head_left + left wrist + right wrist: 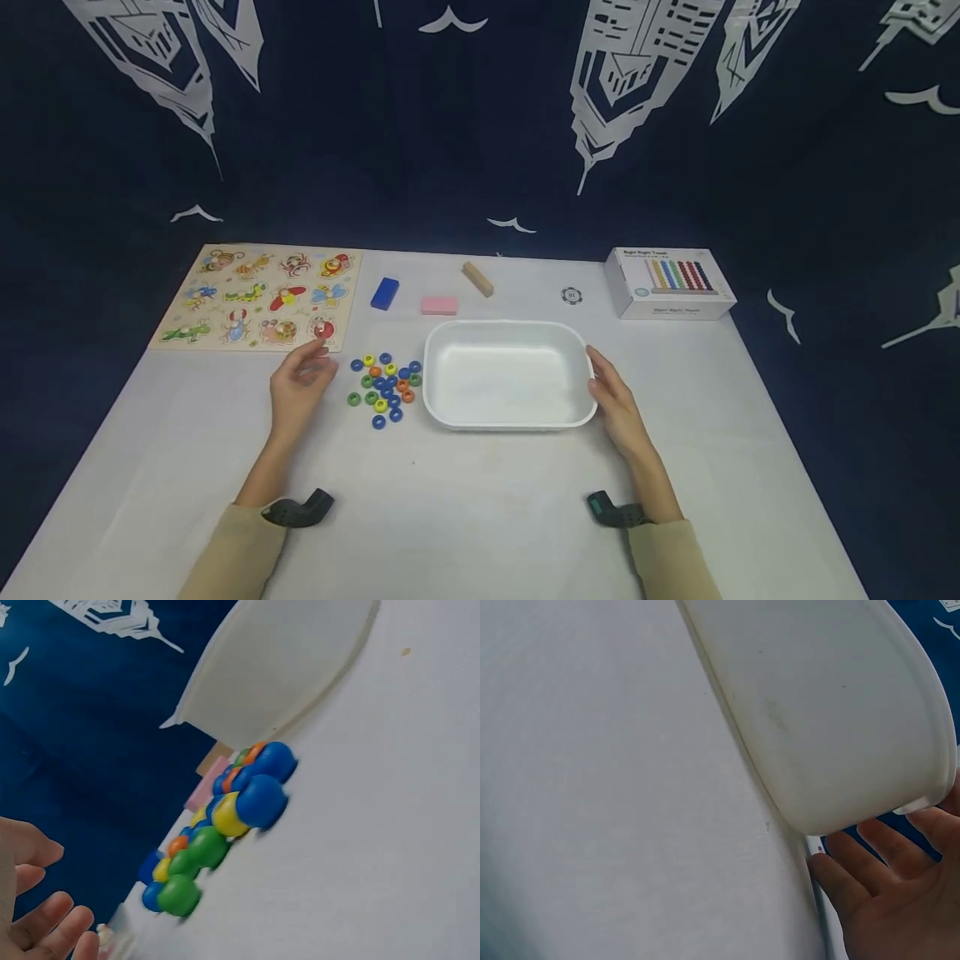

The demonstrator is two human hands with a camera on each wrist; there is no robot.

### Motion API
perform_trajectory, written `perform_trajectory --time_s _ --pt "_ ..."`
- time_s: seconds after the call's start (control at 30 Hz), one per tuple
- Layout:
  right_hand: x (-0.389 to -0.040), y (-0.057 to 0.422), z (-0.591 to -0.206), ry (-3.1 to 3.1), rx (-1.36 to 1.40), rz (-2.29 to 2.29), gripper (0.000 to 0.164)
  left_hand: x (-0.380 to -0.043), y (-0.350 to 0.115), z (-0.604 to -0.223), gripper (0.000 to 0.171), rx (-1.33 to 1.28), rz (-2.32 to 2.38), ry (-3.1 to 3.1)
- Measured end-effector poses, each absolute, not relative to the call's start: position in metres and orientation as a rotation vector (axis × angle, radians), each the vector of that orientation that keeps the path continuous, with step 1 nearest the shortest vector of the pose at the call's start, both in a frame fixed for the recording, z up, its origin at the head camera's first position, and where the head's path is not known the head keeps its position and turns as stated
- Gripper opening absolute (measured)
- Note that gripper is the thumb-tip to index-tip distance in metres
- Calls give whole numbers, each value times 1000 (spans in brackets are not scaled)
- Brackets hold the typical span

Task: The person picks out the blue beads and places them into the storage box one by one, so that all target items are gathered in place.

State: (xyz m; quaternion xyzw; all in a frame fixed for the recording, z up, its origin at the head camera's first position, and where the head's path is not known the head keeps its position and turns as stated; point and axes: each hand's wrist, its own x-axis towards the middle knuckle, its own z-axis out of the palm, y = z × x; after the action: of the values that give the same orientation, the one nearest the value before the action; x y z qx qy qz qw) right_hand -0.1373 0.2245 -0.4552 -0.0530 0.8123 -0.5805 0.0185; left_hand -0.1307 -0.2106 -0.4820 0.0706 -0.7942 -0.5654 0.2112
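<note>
Beige fabric sleeves (234, 557); left hand (296, 396) loose-fingered, empty; right hand (621, 408) touches white oblong plastic tray (510, 375), fingers extended; press lightly.

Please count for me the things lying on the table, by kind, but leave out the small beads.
Tray: 1
Blocks: 3 (blue block, pink block, wooden block)
Picture board: 1
Box: 1
Round chip: 1
Total: 7
</note>
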Motion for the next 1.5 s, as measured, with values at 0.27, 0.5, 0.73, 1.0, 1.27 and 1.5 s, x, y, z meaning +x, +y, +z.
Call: perform_trajectory --time_s 0.27,0.5,0.73,1.0,1.27,1.5 --pt "-136 224 -457 2504 -179 -1809 47 -139 -196 -505 33 350 -1369 -2472" --pt "-138 226 -459 2487 -163 -1830 47 -145 -188 -507 32 354 -1203 -2554" --pt "-138 226 -459 2455 -178 -1863 48 -148 -184 -496 25 386 -1116 -2626" --pt "-137 227 -460 2467 -199 -1869 47 -164 -160 -472 31 146 -1385 -2448" --pt "-137 229 -459 2468 -155 -1871 47 -163 -39 -403 22 -249 -1780 -2369" --pt "-137 227 -458 2519 -181 -1819 47 -180 32 -429 20 -396 -1738 -2549"
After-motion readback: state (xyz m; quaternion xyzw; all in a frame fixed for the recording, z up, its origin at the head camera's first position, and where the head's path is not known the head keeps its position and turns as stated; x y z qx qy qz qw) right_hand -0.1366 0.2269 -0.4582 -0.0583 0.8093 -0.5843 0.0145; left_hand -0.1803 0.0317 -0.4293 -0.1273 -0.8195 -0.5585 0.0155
